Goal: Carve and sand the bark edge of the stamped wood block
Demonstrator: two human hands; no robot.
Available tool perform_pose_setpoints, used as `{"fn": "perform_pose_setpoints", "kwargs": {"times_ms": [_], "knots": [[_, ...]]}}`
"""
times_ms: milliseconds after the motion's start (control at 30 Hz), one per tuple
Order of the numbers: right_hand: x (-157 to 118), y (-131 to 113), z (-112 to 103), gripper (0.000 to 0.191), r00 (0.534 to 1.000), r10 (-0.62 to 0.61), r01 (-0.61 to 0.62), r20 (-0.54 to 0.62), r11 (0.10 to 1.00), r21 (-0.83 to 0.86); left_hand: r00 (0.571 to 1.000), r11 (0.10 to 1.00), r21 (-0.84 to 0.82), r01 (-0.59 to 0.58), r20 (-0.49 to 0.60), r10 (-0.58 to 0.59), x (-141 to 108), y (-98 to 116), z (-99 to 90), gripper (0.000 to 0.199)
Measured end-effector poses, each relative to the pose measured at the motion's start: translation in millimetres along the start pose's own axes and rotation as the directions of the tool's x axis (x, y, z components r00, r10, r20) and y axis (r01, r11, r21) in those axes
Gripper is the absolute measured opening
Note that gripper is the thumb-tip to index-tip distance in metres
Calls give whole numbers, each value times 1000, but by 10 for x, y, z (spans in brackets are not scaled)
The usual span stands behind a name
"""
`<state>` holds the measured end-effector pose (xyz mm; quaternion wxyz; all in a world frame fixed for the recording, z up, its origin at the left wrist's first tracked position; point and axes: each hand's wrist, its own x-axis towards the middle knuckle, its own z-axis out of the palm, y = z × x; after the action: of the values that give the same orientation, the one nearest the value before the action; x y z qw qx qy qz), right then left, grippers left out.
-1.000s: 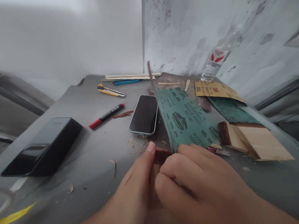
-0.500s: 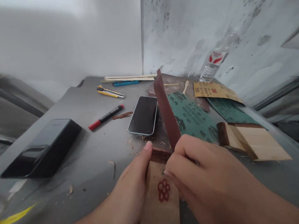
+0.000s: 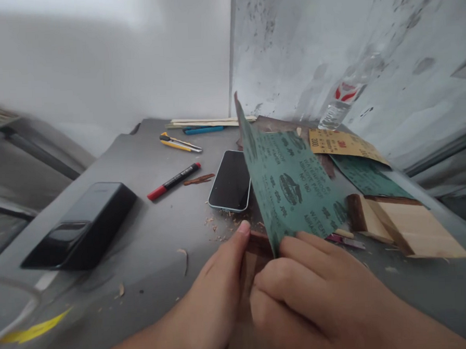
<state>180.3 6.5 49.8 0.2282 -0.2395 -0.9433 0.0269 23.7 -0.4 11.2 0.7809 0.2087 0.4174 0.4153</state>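
Observation:
My left hand [image 3: 216, 295] is closed on the left side of a wooden block [image 3: 245, 343] with a dark bark edge, its thumb at the far end. In my right hand [image 3: 313, 290] is a green-backed sheet of sandpaper [image 3: 296, 187], gripped by its near edge with the fingers curled. The sheet stands up and fans out beyond the hand, its left side curled upward. My right fist lies over the block and hides most of its top face. Whether the grit touches the wood there I cannot tell.
Just beyond the block lies a phone [image 3: 230, 182] among wood shavings. A red-and-black marker [image 3: 174, 182], yellow utility knife [image 3: 180, 143] and black wedge-shaped device [image 3: 83, 224] are leftward. Wood pieces [image 3: 419, 224], tan sandpaper [image 3: 346, 145] and a water bottle [image 3: 338, 104] are rightward.
The sandpaper has turned from nearly edge-on to show its green printed back. My right hand has rolled over the block, covering the red flower drawing. The view has shifted slightly left.

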Motion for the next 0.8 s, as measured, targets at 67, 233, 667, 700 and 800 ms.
{"fn": "perform_pose_setpoints", "kwargs": {"times_ms": [67, 233, 667, 700, 800], "knots": [[3, -8, -8, 30, 1000, -9, 9, 25, 1000, 0, 998, 998, -44, 45, 52, -43, -8, -6, -6, 33], [23, -18, -8, 30, 1000, 17, -17, -19, 1000, -21, 973, 970, -115, 215, 110, -203, -28, -5, 16, 39], [-140, 169, -125, 26, 962, 219, -212, 164, 975, -62, 960, 963, -26, 268, -75, -269, 27, 39, 26, 48], [-140, 154, -127, 24, 968, 205, -200, 144, 979, -50, 965, 967, -32, 253, -70, -254, 24, 43, 21, 47], [-123, 101, -109, 23, 982, 159, -156, 100, 987, -35, 975, 979, 4, 204, -89, -203, 2, 64, 22, 42]]}}
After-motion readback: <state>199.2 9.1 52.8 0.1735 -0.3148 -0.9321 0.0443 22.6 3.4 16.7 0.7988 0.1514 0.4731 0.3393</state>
